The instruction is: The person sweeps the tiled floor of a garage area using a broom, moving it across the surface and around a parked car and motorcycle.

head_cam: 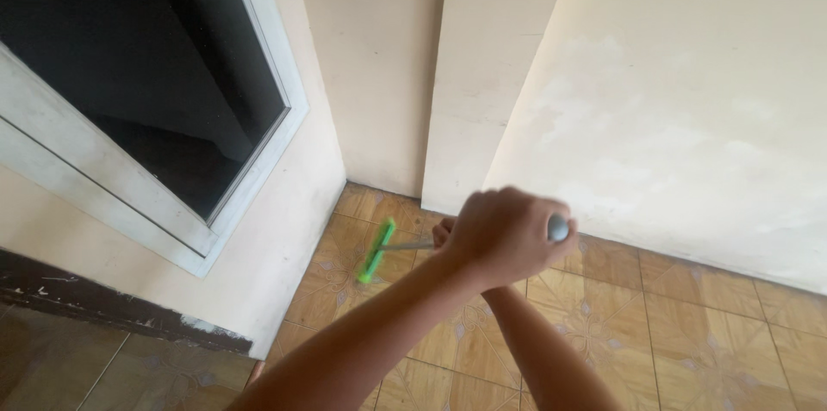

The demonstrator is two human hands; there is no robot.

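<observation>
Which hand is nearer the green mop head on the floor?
Right hand, it seems. It grips the handle lower down, just right of the green mop head. The left hand wraps the handle's top end, farther from the head and above the tiled floor.

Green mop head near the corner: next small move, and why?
Probably a short push of the mop head deeper toward the corner. It lies on the tiled floor just short of the wall, and both hands, left and right, grip the handle.
</observation>
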